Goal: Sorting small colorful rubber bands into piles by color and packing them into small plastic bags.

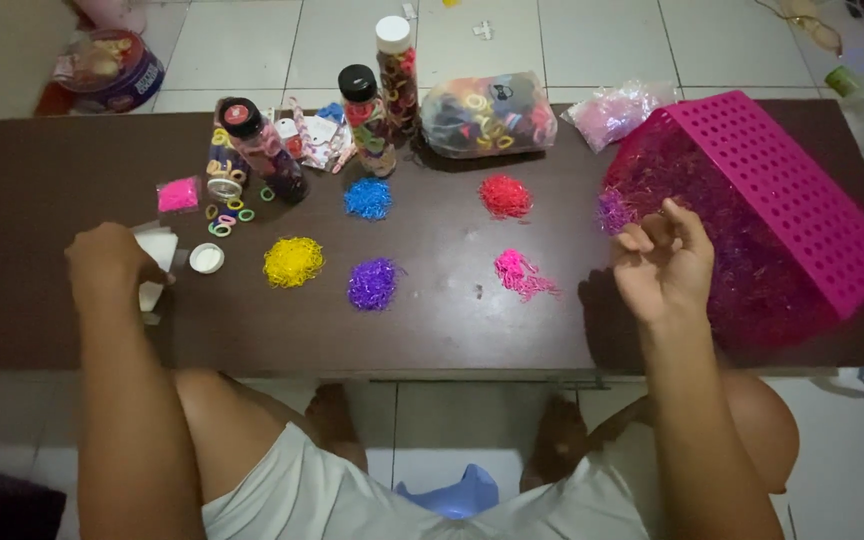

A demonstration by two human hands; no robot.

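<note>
My left hand (110, 263) rests at the left of the dark brown table (452, 330), closed on a small white folded packet (157, 255). My right hand (660, 262) hovers at the right, fingers loosely curled, pinching at a few purple bands beside a big mound of tiny bands (722, 230). Small heaps of tiny rubber bands lie between the hands: yellow (292, 261), purple (372, 284), pink (520, 272), blue (368, 198) and red (505, 196).
A magenta perforated basket (782, 190) lies tipped over the mound at the right. At the back stand three bottles of hair ties (262, 150), a clear bag of coloured ties (489, 114) and a pink bag (617, 108). A white cap (206, 258) lies near loose rings.
</note>
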